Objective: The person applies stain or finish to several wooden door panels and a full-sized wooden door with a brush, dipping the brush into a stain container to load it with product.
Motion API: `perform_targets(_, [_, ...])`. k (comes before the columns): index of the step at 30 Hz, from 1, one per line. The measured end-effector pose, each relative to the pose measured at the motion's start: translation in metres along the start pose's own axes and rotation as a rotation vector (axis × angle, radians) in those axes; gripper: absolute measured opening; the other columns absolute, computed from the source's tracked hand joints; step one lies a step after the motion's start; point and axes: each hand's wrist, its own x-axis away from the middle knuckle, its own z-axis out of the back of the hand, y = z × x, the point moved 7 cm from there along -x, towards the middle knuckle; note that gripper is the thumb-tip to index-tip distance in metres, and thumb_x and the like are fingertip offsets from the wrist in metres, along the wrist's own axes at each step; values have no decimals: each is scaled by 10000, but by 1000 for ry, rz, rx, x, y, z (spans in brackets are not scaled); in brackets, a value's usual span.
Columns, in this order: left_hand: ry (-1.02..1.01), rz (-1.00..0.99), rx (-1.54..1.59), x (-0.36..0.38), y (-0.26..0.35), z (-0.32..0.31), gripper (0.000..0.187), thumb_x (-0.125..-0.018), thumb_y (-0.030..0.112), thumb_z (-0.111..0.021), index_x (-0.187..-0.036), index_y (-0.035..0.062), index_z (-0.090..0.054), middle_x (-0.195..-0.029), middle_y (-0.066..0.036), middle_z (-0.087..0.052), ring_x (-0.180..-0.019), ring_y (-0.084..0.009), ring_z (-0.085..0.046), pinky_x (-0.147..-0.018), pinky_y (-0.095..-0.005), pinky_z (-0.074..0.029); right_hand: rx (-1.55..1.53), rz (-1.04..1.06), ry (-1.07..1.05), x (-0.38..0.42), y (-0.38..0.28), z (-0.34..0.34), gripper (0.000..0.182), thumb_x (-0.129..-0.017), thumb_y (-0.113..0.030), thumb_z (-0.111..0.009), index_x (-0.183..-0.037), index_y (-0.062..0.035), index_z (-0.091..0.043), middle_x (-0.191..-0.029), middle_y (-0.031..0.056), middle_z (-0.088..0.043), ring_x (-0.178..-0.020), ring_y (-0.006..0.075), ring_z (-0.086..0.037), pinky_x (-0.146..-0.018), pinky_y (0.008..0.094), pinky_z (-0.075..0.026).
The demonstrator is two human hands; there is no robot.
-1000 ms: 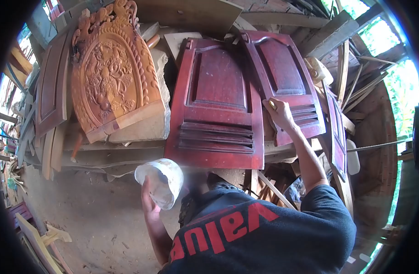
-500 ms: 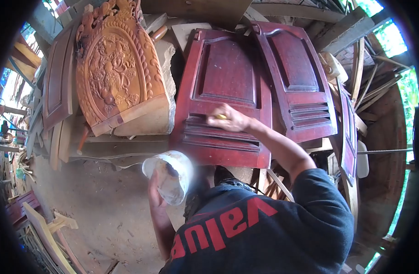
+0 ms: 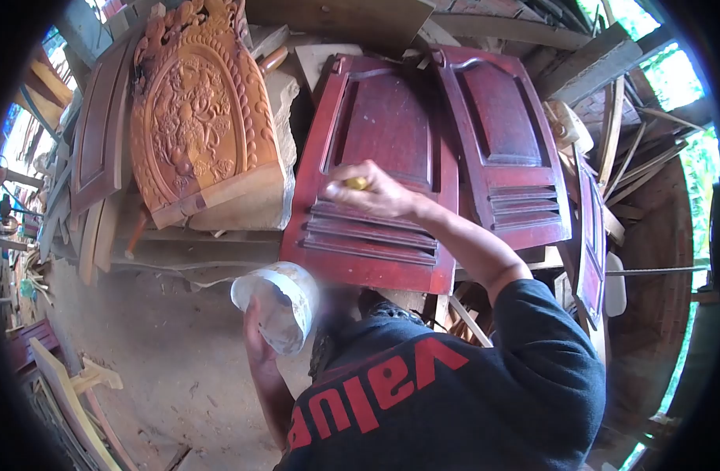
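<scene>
My left hand (image 3: 255, 325) is closed on the side of a white plastic bucket (image 3: 298, 302), which is tilted with its mouth toward the camera. My right hand (image 3: 375, 193) is wrapped round a small yellow handle (image 3: 357, 183); the rest of that tool is hidden. This hand is over a dark red wooden door panel (image 3: 385, 125), between its raised upper field and the slats below. The panel leans back, its lower end close to the bucket.
A second red panel (image 3: 505, 125) leans to the right. On the left stands a carved orange-brown wood piece (image 3: 195, 125) beside a brown panel (image 3: 101, 157). Timber offcuts (image 3: 634, 157) are piled at the right, and a wooden frame (image 3: 69, 404) lies low on the left.
My right hand has moved up and left on the panel, from the slats toward the upper field. My left hand and the bucket have shifted slightly left in view.
</scene>
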Motion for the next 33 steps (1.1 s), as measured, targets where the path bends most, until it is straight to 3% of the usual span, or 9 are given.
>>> perform_targets(2, [9, 0, -18, 7, -5, 6, 560, -997, 394, -439, -1377, -14, -387, -1284, -152, -543, -1170, -284, -555, -982, -433, -459, 112, 178, -11, 11, 27, -16, 269, -953, -295, -611, -1021, -49, -696, -653, 40, -604, -612, 156, -569, -572, 343, -481])
perform_targets(6, [64, 31, 83, 12, -16, 16, 567, -994, 399, -447, -1381, -10, -386, -1305, -156, -525, -1172, -287, -550, -989, -437, -453, 139, -183, 187, 114, 45, 53, 271, -977, -267, -560, -1053, -28, -660, -698, 21, -606, -633, 111, -569, -639, 305, -519])
perform_targets(9, [106, 36, 68, 9, -18, 19, 588, -977, 414, -484, -1378, -6, -389, -1306, -156, -521, -1176, -289, -544, -979, -443, -460, -55, -705, 381, 190, 42, 119, 305, -956, -330, -597, -803, -66, -598, -577, -63, -475, -550, 37, -472, -512, 262, -410])
perform_targets(11, [128, 48, 42, 6, -18, 16, 605, -964, 424, -509, -1376, -3, -391, -1301, -155, -523, -1180, -291, -540, -974, -447, -464, 436, -749, 533, 198, 19, 147, 362, -979, -331, -561, -716, -85, -528, -530, -73, -390, -515, 8, -418, -433, 239, -311])
perform_targets(15, [146, 74, -48, -10, -18, 5, 666, -920, 445, -580, -1380, 7, -380, -1295, -158, -515, -1183, -298, -538, -968, -448, -470, -52, -296, 893, 177, 13, 159, 314, -947, -339, -604, -770, -82, -570, -608, -66, -462, -541, 3, -426, -437, 212, -319])
perform_targets(21, [60, 124, -196, -34, -23, -40, 579, -922, 421, -582, -1336, 38, -453, -1236, -115, -563, -1159, -267, -558, -963, -448, -471, 597, -107, 383, 171, 29, 51, 340, -893, -331, -652, -710, -52, -586, -643, 100, -548, -615, 263, -569, -599, 407, -451])
perform_targets(27, [-8, 203, -186, -44, -49, -51, 617, -930, 426, -570, -1367, 21, -409, -1277, -127, -538, -1157, -261, -556, -957, -422, -471, 251, -12, -14, 249, -51, -31, 300, -891, -275, -658, -706, -49, -593, -656, 97, -577, -632, 287, -599, -587, 399, -466])
perform_targets(31, [-24, 235, -209, -39, -52, -51, 636, -931, 421, -573, -1376, 6, -387, -1287, -137, -529, -1152, -259, -560, -949, -409, -477, 141, -718, 294, 288, -23, 22, 289, -954, -231, -543, -796, -11, -643, -627, 71, -613, -542, 177, -600, -515, 298, -480])
perform_targets(33, [-32, 239, -195, -39, -53, -48, 634, -930, 417, -575, -1376, 7, -387, -1290, -138, -527, -1157, -258, -556, -952, -410, -474, -241, -634, 670, 287, -22, 46, 356, -968, -260, -535, -677, -55, -534, -533, 24, -491, -451, 141, -478, -433, 265, -373])
